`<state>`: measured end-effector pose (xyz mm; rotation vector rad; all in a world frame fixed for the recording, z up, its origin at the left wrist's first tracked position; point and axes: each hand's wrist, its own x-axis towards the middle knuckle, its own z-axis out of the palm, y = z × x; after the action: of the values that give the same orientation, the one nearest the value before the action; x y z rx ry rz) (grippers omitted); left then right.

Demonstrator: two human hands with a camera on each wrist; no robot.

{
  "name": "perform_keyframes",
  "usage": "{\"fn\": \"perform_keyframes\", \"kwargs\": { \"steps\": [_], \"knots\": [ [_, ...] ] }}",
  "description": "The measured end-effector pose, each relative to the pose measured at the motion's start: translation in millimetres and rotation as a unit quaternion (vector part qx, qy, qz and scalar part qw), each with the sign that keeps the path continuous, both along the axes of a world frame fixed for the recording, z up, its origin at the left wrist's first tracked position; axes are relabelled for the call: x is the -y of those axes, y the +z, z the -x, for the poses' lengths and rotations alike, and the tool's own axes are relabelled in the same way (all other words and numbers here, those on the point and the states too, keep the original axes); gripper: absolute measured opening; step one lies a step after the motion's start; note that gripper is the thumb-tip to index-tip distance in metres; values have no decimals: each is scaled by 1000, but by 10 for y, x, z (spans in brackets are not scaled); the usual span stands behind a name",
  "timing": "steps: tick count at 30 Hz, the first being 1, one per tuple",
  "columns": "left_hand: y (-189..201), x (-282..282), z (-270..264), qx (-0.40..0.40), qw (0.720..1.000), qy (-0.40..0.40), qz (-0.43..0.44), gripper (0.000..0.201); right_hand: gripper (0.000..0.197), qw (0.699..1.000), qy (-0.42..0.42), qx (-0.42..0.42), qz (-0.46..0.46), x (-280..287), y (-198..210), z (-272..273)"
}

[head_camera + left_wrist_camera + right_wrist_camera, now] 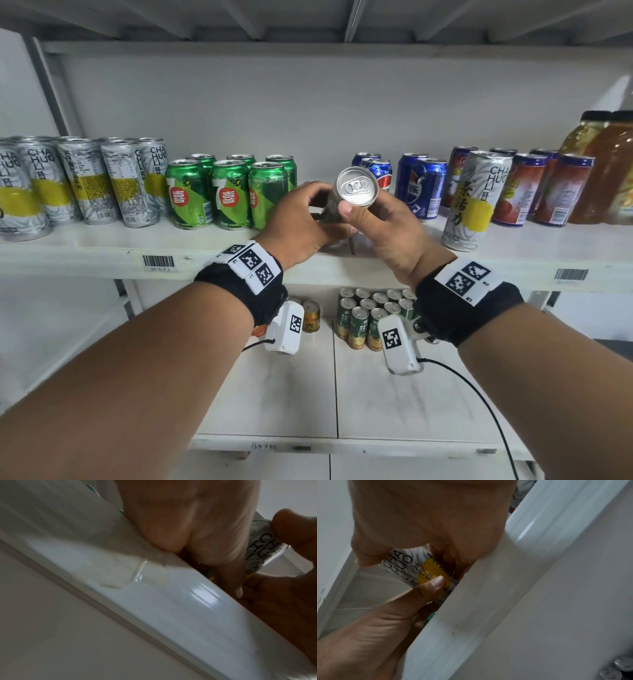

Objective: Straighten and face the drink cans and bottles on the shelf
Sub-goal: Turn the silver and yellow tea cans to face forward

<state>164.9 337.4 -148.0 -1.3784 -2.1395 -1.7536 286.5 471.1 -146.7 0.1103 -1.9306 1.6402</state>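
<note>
The left hand (pixel 297 224) is curling its fingers round the lower body of a silver-and-yellow can (pixel 356 187), tilted with its top toward the camera, above the shelf (pixel 102 250) edge between green cans (pixel 226 192) and blue cans (pixel 419 185). The right hand (pixel 387 233) is gripping its upper part, thumb (pixel 351 211) pressing beside the rim.

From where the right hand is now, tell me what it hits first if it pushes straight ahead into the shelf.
Probably the blue Pepsi cans directly behind the tilted silver can that the right hand holds with the left hand; depth is uncertain.
</note>
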Motion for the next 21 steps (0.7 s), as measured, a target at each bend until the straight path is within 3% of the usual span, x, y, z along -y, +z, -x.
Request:
{"fn": "perform_keyframes", "kwargs": {
  "steps": [4,11,15,19,21],
  "knots": [
    [77,-5,0,4,1000,4,17,49,64,1000,-30,-7,7,-29,77,14],
    [457,-171,-141,-41,998,-33,42,58,45,978,-192,-30,-75,-143,483,-43],
    [634,-379,-304,-52,996,-54,50,64,43,951,-261,-10,-167,-258,717,-242],
    [797,-547,-408,-54,995,-47,69,61,53,935,-278,3,-221,-465,994,-551],
    [876,-632,-456,-46,995,-44,76,58,47,909,-324,5,-263,-597,1103,-725]
  ]
}}
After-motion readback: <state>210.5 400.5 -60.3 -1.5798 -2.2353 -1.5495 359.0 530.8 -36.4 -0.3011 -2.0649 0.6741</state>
